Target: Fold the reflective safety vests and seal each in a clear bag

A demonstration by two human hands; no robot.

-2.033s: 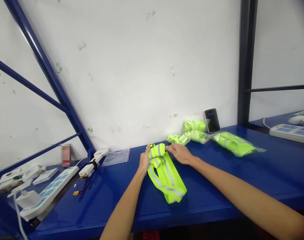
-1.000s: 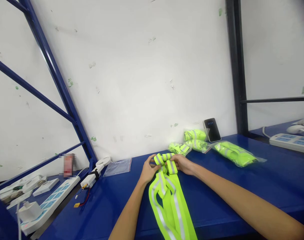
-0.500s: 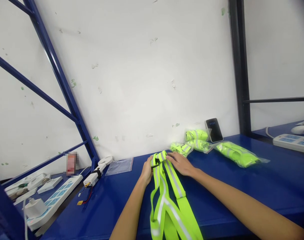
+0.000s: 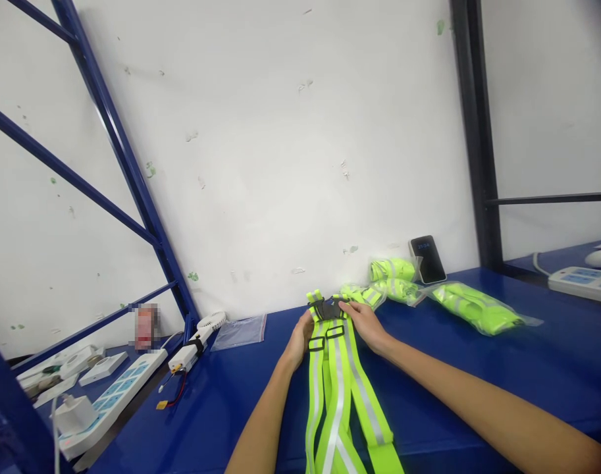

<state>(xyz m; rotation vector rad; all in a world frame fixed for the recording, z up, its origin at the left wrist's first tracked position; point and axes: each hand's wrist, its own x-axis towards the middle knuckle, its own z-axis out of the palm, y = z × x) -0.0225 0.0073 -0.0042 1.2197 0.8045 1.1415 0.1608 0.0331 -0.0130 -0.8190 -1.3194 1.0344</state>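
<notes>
A neon-yellow reflective vest (image 4: 338, 368) made of straps with silver stripes hangs down toward me over the blue table's front edge. At its far end is a black plastic buckle (image 4: 332, 308), with black strap sliders just below it. My left hand (image 4: 300, 339) grips the straps at the buckle's left side, its fingers partly hidden behind them. My right hand (image 4: 363, 322) pinches the buckle's right end between thumb and fingers.
Several bagged neon-yellow vests (image 4: 478, 308) lie at the back right, near a leaning phone (image 4: 427, 259). A clear plastic bag (image 4: 239, 331), a small white fan (image 4: 211, 321) and a wired white device (image 4: 183, 357) are at left. A power strip (image 4: 115, 398) lies beyond the blue frame.
The vest's far end has been turned so that the black buckle and sliders now face me. Both hands keep hold near the same spot, and the straps hang straighter.
</notes>
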